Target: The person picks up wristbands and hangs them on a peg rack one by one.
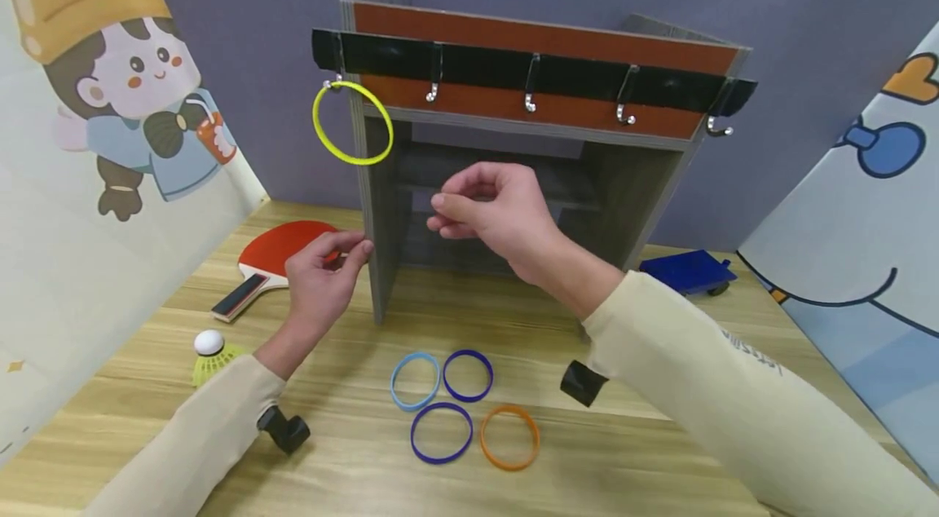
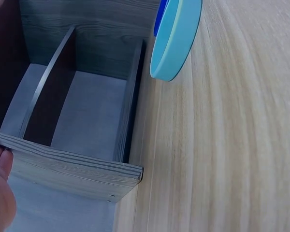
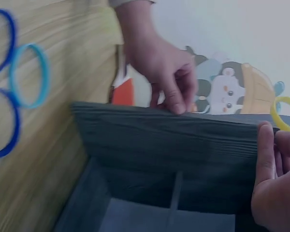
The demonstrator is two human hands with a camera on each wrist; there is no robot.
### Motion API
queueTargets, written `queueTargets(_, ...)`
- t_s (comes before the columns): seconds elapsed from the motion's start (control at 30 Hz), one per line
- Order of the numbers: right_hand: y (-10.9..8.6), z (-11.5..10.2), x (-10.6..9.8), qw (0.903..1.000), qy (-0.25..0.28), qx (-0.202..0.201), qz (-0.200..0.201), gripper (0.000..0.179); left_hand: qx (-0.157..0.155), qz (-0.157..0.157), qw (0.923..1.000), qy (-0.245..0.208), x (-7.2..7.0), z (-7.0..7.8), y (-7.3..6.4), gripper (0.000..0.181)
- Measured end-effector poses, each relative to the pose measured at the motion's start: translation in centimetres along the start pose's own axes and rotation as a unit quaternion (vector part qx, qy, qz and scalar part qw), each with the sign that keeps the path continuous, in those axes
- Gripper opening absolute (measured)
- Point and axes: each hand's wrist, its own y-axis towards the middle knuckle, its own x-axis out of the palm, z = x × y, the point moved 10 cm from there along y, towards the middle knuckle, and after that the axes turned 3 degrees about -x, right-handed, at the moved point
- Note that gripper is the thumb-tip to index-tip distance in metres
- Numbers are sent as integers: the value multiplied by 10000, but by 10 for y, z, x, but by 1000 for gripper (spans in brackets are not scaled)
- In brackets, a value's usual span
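Note:
A grey wooden shelf unit [image 1: 649,174] stands on the table, with a black hook rail [image 1: 484,67] along its top front. A yellow ring [image 1: 391,143] hangs from the rail's leftmost hook. My left hand [image 1: 323,276] touches the front edge of the unit's left side panel with its fingertips. In front of the unit, below the rail, my right hand [image 1: 506,215] hovers with bent fingers and nothing visible in them. On the table lie a light blue ring [image 1: 394,393], two dark blue rings [image 1: 491,378] and an orange ring [image 1: 538,439].
Left of the unit lie a red table tennis bat [image 1: 275,248] and a yellow shuttlecock [image 1: 211,358]. A blue wheeled toy [image 1: 685,271] sits at the unit's right. Bare hooks [image 1: 530,101] line the rail. Printed walls [image 1: 866,231] rise on both sides.

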Motion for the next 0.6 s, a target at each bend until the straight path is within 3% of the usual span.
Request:
queueTargets(0.3,-38,33,-24,9966,-650,413,-292,13,3,4,9999,124,-2,1,-1,12)
queueTargets(0.6,-79,73,-47,9878,-1252,547,-741,11,-71,-10,9998,189,-3,1,-1,12)
